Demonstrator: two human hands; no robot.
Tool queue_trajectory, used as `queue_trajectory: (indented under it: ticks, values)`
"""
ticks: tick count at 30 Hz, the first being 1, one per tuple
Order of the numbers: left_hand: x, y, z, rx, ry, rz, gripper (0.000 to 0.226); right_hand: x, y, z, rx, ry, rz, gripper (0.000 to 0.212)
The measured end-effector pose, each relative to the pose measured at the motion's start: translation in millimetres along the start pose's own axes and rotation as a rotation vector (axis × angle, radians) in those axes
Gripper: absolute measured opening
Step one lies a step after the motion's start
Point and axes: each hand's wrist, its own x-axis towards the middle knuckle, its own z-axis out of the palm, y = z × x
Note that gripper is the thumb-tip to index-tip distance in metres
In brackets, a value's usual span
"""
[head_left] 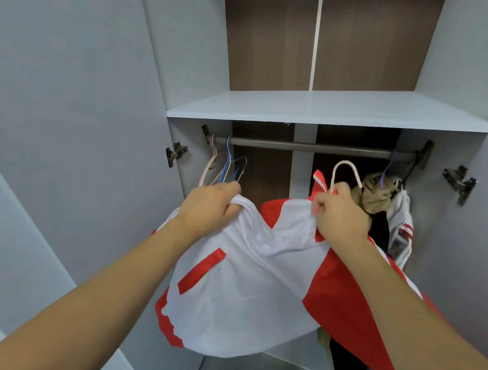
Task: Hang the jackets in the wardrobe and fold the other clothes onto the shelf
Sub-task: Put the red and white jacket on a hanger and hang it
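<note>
I hold the red-and-white jacket point(250, 282) up in front of the open wardrobe point(462, 68), its white lining facing me. My left hand point(209, 205) is clenched on the collar edge; my right hand point(341, 213) pinches the fabric together with the base of a pale hanger point(345, 171) whose hook stands just below the rail point(308, 146) (not on it). Empty hangers point(224, 167) bunch at the rail's left end, hung clothes point(388, 206) at its right. Above runs the shelf point(323, 107).
</note>
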Motion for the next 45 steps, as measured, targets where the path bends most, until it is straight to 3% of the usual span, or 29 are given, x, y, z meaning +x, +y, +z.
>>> queue_trajectory:
  ticks: [2, 4, 11, 13, 16, 20, 25, 28, 31, 34, 38, 40, 43, 45]
  values:
    - [9.2, 4.2, -5.1, 0.022, -0.048, 0.098, 0.015, 2.7, 2.8, 3.5, 0.325, -0.279, 0.218, 0.019]
    - [14.5, 9.4, -6.2, -0.028, -0.085, 0.124, 0.011, 0.9, 5.1, 4.6, 0.674, -0.473, 0.312, 0.023]
    - [28.6, 32.4, -2.7, -0.283, -0.221, 0.126, 0.018, -18.1, -0.8, 2.7, 0.602, -0.673, -0.017, 0.079]
    - [32.9, 38.0, -0.1, -0.308, -0.245, 0.129, 0.019, -20.7, -5.5, 10.4, 0.574, -0.673, -0.081, 0.069]
    - [35.1, 42.3, 4.7, -0.344, -0.253, 0.112, 0.027, -27.6, -14.3, 24.4, 0.530, -0.561, -0.158, 0.022]
    - [30.3, 31.4, 14.6, -0.398, -0.318, 0.050, 0.022, -27.4, -9.3, 30.5, 0.550, -0.280, -0.096, 0.034]
    - [-10.7, -12.8, 50.3, -0.366, -0.392, -0.245, 0.010, -27.0, 8.2, 28.8, 0.702, -0.073, 0.058, 0.034]
    - [-25.0, -23.1, 57.5, -0.404, -0.317, -0.356, 0.019, -31.3, 24.9, 29.4, 0.664, -0.132, -0.003, 0.033]
    - [-9.5, -16.7, 45.8, -0.201, -0.381, -0.134, 0.019, -40.6, 34.8, 33.6, 0.680, -0.387, -0.028, 0.012]
    - [11.8, 6.7, 27.2, 0.002, -0.528, 0.156, 0.019, -48.2, 31.0, 37.9, 0.603, -0.465, 0.049, 0.055]
    - [31.2, 37.4, 16.4, -0.007, -0.536, 0.272, 0.018, -54.6, 11.6, 41.6, 0.557, -0.460, -0.057, 0.081]
    - [34.7, 46.4, 16.9, -0.091, -0.516, 0.249, 0.017, -58.8, 4.3, 45.4, 0.577, -0.430, -0.089, 0.075]
    - [32.5, 51.4, 22.8, -0.197, -0.489, 0.207, 0.020, -62.4, -1.3, 50.8, 0.598, -0.399, -0.128, 0.036]
    - [30.0, 49.2, 26.5, -0.238, -0.486, 0.177, 0.019, -62.6, -2.7, 50.2, 0.670, -0.472, -0.103, 0.022]
